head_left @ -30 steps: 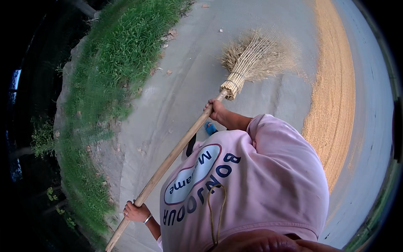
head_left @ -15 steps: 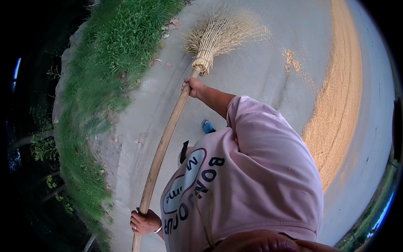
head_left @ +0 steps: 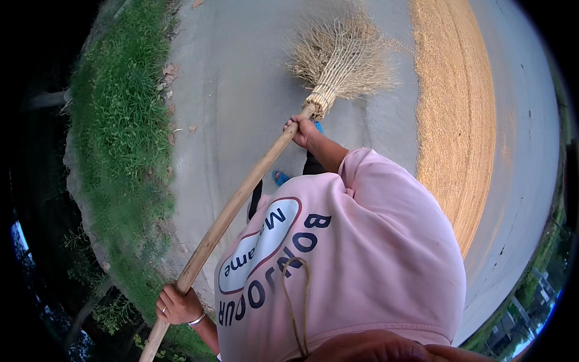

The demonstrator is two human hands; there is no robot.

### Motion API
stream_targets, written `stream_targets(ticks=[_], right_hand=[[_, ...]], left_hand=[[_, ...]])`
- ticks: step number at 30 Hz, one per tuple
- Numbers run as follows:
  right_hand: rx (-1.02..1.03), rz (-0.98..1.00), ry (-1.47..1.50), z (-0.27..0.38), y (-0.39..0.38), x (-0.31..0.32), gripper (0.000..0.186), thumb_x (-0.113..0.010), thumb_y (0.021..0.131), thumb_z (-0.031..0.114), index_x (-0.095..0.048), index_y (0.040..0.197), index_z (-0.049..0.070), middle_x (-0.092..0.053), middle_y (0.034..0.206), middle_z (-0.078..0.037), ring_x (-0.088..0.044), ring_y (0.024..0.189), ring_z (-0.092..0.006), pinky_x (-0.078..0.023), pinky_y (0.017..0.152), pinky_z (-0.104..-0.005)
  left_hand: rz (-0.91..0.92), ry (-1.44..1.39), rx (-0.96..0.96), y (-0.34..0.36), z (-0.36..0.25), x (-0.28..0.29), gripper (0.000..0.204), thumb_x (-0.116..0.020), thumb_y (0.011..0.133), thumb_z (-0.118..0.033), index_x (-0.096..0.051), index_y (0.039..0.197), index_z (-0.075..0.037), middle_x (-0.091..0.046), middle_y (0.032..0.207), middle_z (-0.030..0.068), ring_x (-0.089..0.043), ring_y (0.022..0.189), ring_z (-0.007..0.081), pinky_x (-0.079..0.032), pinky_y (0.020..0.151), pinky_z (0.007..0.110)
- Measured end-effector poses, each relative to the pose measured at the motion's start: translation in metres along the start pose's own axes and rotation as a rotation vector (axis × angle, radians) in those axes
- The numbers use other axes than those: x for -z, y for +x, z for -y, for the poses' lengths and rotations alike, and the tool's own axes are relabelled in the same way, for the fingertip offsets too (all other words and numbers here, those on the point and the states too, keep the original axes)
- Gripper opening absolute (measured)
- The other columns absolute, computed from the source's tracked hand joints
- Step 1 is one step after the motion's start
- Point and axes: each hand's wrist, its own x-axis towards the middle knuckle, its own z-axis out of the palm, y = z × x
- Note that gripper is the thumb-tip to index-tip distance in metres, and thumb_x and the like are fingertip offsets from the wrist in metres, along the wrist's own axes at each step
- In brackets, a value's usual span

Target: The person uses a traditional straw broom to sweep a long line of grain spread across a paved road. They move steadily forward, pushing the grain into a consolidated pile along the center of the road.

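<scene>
I hold a long-handled twig broom (head_left: pixel 232 208) slantwise in front of me, its handle running from lower left up to the bundled head. My right hand (head_left: pixel 301 131) is wrapped round the handle just below the binding. Farther down, near the handle's lower end, my left hand (head_left: pixel 176 304) grips the wood; it wears a ring and a bracelet. The broom's spread bristles (head_left: pixel 347 57) rest on or close to the grey pavement, slightly blurred. Just right of them lies a long band of golden grain (head_left: pixel 453 114).
Green grass (head_left: pixel 120 130) edges the pavement (head_left: pixel 235 78) on the left, with dry leaves (head_left: pixel 170 71) along it. My blue slippers (head_left: pixel 280 177) show beneath the broom. Grey pavement (head_left: pixel 525 120) continues beyond the grain. Dark undergrowth lies at the far left.
The broom head has swung right and slightly toward me, nearer the grain band. The loose grain patch seen on the pavement is gone from there. My left hand has shifted left; my feet have stepped.
</scene>
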Motion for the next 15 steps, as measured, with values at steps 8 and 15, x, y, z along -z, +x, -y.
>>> stream_targets(ticks=[8,15], right_hand=[[0.291,-0.28,0.113,0.137,-0.06,0.076,0.006,-0.042,0.081,0.009,-0.038,0.079,0.004,-0.042,0.06,-0.006,-0.043,0.053,-0.0205,-0.043,0.055,-0.0366],[0.373,-0.329,0.102,0.075,-0.102,0.087,0.005,-0.042,0.078,0.008,-0.04,0.079,0.004,-0.041,0.061,-0.007,-0.043,0.055,-0.0209,-0.042,0.056,-0.038]], left_hand=[[-0.096,-0.4,-0.075,0.06,-0.103,-0.047,0.015,-0.06,0.068,-0.016,-0.047,0.064,-0.013,-0.042,0.059,0.0012,-0.046,0.062,0.0178,-0.035,0.064,0.031],[0.016,-0.562,-0.041,-0.007,-0.065,-0.106,0.018,-0.063,0.063,-0.014,-0.046,0.067,-0.011,-0.045,0.064,0.0044,-0.048,0.067,0.023,-0.036,0.067,0.036]])
